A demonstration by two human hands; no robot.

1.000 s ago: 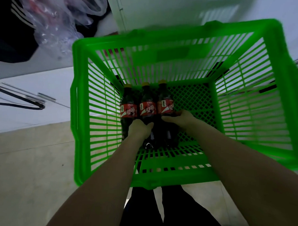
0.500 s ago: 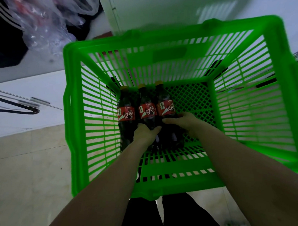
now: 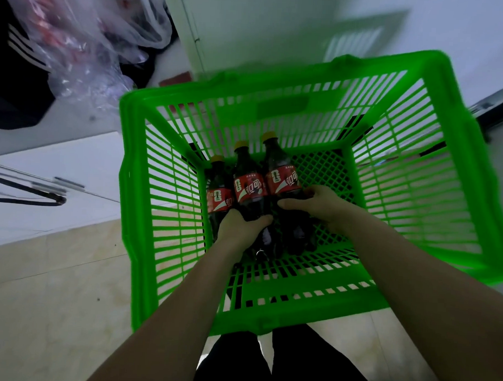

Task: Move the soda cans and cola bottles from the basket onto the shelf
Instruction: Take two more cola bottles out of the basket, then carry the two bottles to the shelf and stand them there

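Three cola bottles lie side by side inside the green basket (image 3: 270, 320), yellow caps pointing toward 12 o'clock, red labels up: the left bottle (image 3: 218, 200), the middle bottle (image 3: 249, 187) and the right bottle (image 3: 282, 177). Two hands reach in from 6 o'clock. My left hand (image 3: 240, 227) is curled round the lower body of the middle bottle, just below its label, so the label and cap stand out at 12 o'clock of the grip; whether it also catches the left bottle I cannot tell. My right hand (image 3: 318, 206) wraps the right bottle below its label, thumb across the front, the cap at 11 o'clock of the grip. One clear plastic bag (image 3: 86, 47) sits at 10 o'clock of the basket, well apart, and one black cable (image 3: 25, 200) lies at 9 o'clock on a white surface
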